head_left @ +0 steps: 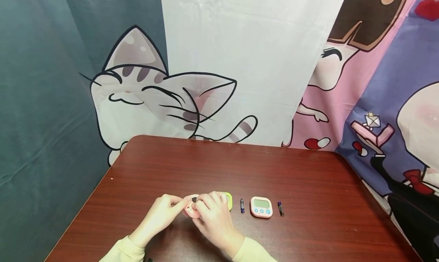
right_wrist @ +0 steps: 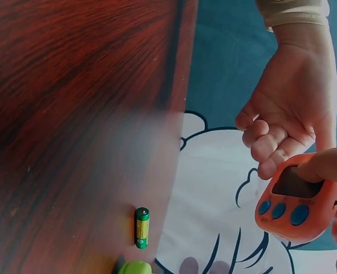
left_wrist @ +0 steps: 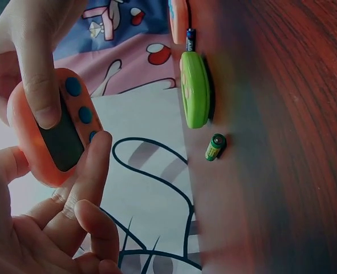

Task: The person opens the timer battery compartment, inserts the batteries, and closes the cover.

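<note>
You have your widest passage over the far half of the bench [head_left: 219, 163], up to the patterned backdrop [head_left: 253, 63] behind its far edge, and more room right of the outer battery [head_left: 281, 208]. Going sideways from your right fingers [head_left: 207, 201], you meet the green timer [left_wrist: 195, 94], the inner battery [head_left: 242, 206] and the pink timer [head_left: 261, 207], with only narrow gaps between them. The green battery [left_wrist: 215, 147] blocks the spot near the green timer. Left of your left fingers [head_left: 174, 199], bare wood gives passage; between both sets, the held timer [right_wrist: 296, 197] fills the gap.
</note>
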A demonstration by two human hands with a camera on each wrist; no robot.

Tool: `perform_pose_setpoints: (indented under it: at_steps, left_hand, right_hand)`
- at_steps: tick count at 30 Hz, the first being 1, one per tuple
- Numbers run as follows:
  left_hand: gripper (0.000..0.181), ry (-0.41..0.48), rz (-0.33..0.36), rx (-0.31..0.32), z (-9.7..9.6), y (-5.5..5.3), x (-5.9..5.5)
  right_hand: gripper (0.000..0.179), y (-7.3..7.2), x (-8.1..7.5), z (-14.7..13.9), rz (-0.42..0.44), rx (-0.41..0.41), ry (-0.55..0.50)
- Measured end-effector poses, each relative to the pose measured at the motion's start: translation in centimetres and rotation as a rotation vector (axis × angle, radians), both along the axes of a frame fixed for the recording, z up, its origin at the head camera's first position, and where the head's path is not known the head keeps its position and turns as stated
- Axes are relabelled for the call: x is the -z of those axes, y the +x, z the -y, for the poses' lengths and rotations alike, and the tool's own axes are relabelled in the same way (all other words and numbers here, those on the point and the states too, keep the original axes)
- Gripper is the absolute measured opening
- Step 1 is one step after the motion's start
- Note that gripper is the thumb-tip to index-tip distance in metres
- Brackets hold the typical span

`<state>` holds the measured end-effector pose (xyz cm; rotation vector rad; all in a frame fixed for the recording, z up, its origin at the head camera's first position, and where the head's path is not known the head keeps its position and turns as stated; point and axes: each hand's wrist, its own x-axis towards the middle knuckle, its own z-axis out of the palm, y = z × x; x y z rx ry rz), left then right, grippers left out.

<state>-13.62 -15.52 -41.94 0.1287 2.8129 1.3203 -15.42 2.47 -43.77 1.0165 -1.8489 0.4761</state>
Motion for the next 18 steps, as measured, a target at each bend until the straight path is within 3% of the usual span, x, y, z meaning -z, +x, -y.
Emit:
perform_pose_setpoints:
  at_steps: [7,13,18]
  left_hand:
    - [0.037,-0.002,-0.009,-0.007,0.02,0.03,0.06]
    - [0.039,-0.053,-0.007,-0.052,-0.14,0.16,0.36]
    - [0.041,-0.004,0.002,-0.064,-0.35,0.17,0.53]
  right_hand:
    - [0.029,0.23,-0.03,-0.17,0.014,0.019,0.024]
    - [0.018,0.53,-0.24,-0.33,0.058,0.013,0.073]
    - [0.017,0.57,-0.61,-0.47,0.065,0.002,0.097]
